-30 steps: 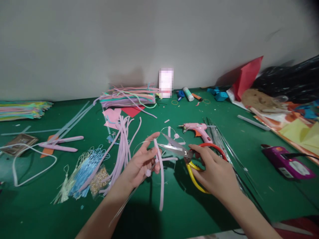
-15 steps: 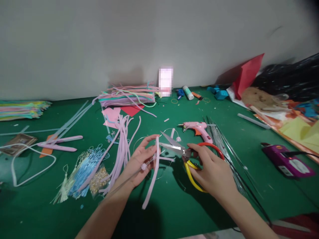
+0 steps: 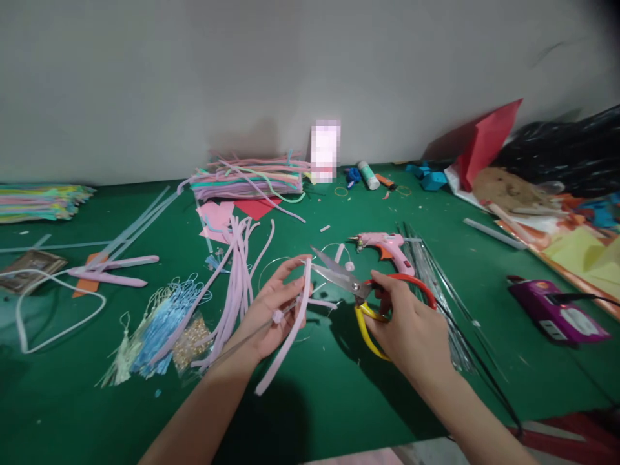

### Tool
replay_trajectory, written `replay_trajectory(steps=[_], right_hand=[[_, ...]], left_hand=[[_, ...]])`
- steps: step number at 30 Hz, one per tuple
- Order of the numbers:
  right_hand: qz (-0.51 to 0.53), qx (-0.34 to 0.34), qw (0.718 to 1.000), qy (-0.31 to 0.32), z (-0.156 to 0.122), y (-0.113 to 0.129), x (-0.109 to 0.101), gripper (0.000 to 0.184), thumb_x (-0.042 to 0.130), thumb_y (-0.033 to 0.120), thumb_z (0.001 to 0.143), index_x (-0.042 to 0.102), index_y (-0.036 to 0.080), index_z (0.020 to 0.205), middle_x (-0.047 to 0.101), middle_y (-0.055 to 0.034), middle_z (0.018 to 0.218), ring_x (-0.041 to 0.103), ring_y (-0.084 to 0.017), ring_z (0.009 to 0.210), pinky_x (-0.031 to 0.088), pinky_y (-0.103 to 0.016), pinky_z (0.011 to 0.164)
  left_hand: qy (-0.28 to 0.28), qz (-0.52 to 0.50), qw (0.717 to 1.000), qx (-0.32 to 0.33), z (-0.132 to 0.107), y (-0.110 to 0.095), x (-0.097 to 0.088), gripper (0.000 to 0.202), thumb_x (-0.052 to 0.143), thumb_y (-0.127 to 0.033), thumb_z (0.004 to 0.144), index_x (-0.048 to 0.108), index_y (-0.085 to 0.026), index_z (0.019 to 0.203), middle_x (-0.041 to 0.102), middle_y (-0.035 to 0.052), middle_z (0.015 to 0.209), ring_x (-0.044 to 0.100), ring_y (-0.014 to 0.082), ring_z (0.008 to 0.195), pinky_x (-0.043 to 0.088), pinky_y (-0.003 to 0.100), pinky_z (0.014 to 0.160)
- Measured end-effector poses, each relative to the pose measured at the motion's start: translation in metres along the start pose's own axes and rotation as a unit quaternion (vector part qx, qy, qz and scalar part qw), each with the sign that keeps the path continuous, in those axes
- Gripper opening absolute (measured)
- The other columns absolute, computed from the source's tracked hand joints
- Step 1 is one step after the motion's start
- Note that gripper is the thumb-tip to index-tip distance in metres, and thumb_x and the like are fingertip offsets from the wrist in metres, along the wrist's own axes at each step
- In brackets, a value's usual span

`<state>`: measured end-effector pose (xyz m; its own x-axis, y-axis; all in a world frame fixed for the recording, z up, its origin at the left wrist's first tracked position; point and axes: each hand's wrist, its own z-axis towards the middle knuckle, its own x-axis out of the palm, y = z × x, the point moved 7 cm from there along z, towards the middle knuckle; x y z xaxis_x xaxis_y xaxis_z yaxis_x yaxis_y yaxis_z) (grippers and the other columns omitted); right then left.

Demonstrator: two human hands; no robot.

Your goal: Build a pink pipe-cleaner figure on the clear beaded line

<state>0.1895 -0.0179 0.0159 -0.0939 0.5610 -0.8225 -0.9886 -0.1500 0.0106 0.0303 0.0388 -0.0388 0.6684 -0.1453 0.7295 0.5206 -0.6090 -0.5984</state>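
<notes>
Between the thumb and fingers of my left hand (image 3: 278,300) is a lilac pipe cleaner (image 3: 289,342), its long end hanging down toward me. The same hand also has a thin wire stem (image 3: 252,339) with a small lilac knob, lying back along the forearm. My right hand (image 3: 411,323) is closed round the scissors (image 3: 361,287), which have one red and one yellow handle. Their blades are parted, the tips close to the top of the pipe cleaner; whether they touch it I cannot tell. A lilac bundle of pipe cleaners (image 3: 237,271) lies just left of my left hand.
A pink glue gun (image 3: 387,245) and several wire stems (image 3: 436,278) lie beyond my right hand. Blue tassels (image 3: 167,329) and a bag of gold beads (image 3: 194,342) are at left. A purple device (image 3: 559,310) with a cable sits at right. Coloured pipe cleaners (image 3: 252,181) line the wall.
The hanging end of the pipe cleaner has swung to the left. The scissors stay open near its top, their blades slightly closer together. The whole view has shifted a little.
</notes>
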Motion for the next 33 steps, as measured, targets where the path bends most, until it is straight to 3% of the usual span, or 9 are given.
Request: replay_trajectory(steps=[6,15,18,20,22,25,27,30,33], right_hand=[[-0.014,-0.048,0.999,0.006,0.003,-0.007,-0.003,0.033,0.057,0.024,0.086,0.051,0.016,0.118,0.073,-0.0063,0.079,0.069,-0.019,0.066,0.042,-0.024,0.053],[-0.040,-0.158,0.986,-0.033,0.018,-0.018,-0.019,0.028,0.059,0.025,0.088,0.057,0.012,0.114,0.073,-0.0052,0.083,0.069,-0.015,0.069,0.042,-0.022,0.056],[-0.040,-0.165,0.985,-0.030,0.018,-0.019,-0.020,0.027,0.060,0.027,0.089,0.057,0.013,0.112,0.073,-0.0044,0.084,0.068,-0.015,0.070,0.042,-0.022,0.058],[-0.036,-0.167,0.985,-0.026,0.017,-0.021,-0.019,0.028,0.062,0.028,0.088,0.057,0.014,0.112,0.073,-0.0034,0.085,0.068,-0.013,0.070,0.041,-0.022,0.059],[-0.031,-0.165,0.986,-0.023,0.015,-0.024,-0.018,0.031,0.064,0.031,0.087,0.057,0.014,0.112,0.073,-0.0028,0.084,0.067,-0.013,0.069,0.041,-0.021,0.058],[-0.026,-0.158,0.987,-0.020,0.013,-0.029,-0.015,0.032,0.064,0.035,0.087,0.057,0.015,0.111,0.072,-0.0028,0.083,0.067,-0.013,0.068,0.040,-0.022,0.057],[-0.024,-0.154,0.988,-0.012,0.011,-0.031,-0.013,0.032,0.063,0.036,0.087,0.058,0.015,0.111,0.072,-0.0034,0.084,0.066,-0.014,0.068,0.040,-0.022,0.056],[-0.021,-0.152,0.988,0.003,0.009,-0.033,-0.009,0.029,0.060,0.033,0.089,0.058,0.014,0.112,0.072,-0.0044,0.087,0.067,-0.013,0.068,0.039,-0.022,0.055],[-0.029,-0.151,0.988,0.012,0.008,-0.035,-0.006,0.029,0.059,0.032,0.090,0.057,0.014,0.113,0.072,-0.0045,0.089,0.067,-0.014,0.070,0.039,-0.022,0.054]], left_hand=[[0.030,-0.016,0.999,-0.029,-0.001,0.000,0.000,0.026,0.064,-0.016,0.084,0.059,-0.021,0.108,0.056,-0.0058,0.066,0.050,0.0018,0.034,0.042,0.010,0.033],[0.086,-0.057,0.992,-0.072,0.000,0.008,0.004,0.020,0.064,-0.013,0.083,0.061,-0.021,0.102,0.056,-0.0064,0.065,0.041,-0.0013,0.030,0.039,0.009,0.031],[0.085,-0.043,0.993,-0.074,0.000,0.010,0.003,0.017,0.062,-0.015,0.086,0.062,-0.021,0.102,0.061,-0.0043,0.071,0.048,0.0001,0.034,0.044,0.010,0.035],[0.100,-0.008,0.993,-0.065,0.000,0.009,0.001,0.020,0.064,-0.017,0.085,0.063,-0.021,0.104,0.067,0.0014,0.087,0.063,0.0069,0.050,0.049,0.013,0.039],[0.116,0.034,0.991,-0.052,-0.001,0.005,-0.002,0.025,0.066,-0.021,0.084,0.064,-0.023,0.109,0.066,0.0061,0.110,0.071,0.0173,0.081,0.057,0.021,0.055],[0.128,0.129,0.982,-0.044,-0.009,-0.008,-0.006,0.030,0.061,-0.033,0.088,0.063,-0.024,0.117,0.059,0.0094,0.129,0.058,0.0259,0.117,0.052,0.037,0.093],[0.130,0.240,0.962,-0.030,-0.016,-0.021,-0.001,0.042,0.053,-0.048,0.090,0.061,-0.023,0.123,0.053,0.0114,0.138,0.047,0.0296,0.129,0.044,0.042,0.103],[0.111,0.406,0.907,0.013,-0.022,-0.041,0.018,0.056,0.064,-0.052,0.081,0.055,-0.029,0.131,0.048,0.0072,0.144,0.040,0.0299,0.134,0.036,0.042,0.109],[0.017,0.477,0.878,0.027,-0.014,-0.050,0.027,0.037,0.067,-0.040,0.083,0.064,-0.024,0.116,0.068,0.0070,0.118,0.063,0.0255,0.110,0.049,0.039,0.096]])
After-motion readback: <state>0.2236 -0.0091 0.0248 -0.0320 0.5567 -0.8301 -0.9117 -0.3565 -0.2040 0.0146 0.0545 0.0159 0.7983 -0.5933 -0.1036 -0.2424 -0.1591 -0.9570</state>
